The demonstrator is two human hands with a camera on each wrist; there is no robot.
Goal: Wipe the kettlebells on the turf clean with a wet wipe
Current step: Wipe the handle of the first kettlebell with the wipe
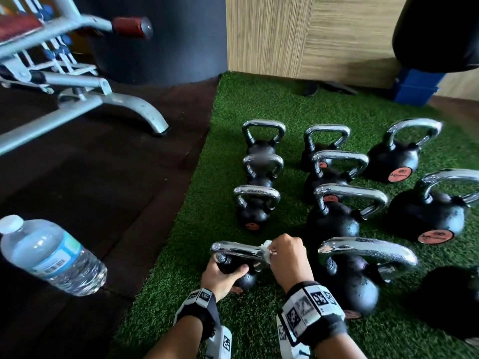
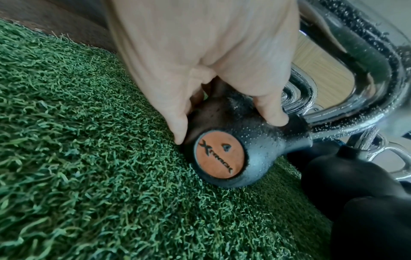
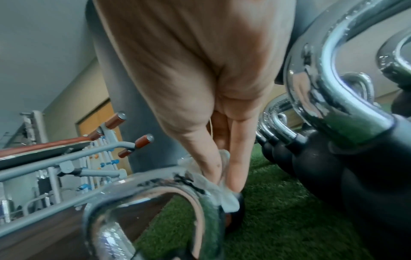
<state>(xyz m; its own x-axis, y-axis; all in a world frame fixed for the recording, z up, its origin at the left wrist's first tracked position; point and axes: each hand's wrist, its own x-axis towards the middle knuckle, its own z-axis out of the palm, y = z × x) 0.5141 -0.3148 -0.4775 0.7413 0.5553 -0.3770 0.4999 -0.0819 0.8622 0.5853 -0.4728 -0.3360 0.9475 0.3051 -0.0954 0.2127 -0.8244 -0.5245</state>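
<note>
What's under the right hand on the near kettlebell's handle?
A white wipe is pinched by the right hand against the chrome handle. The handle under the wipe is covered, so its state there cannot be seen.

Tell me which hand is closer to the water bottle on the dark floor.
Left. The left hand grips the small kettlebell at the turf's edge, on the water bottle side; the right hand, pinching the wet wipe, is farther away.

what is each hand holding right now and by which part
The left hand grips the nearest kettlebell by its black body; the right hand pinches a wet wipe against its chrome handle.
</note>
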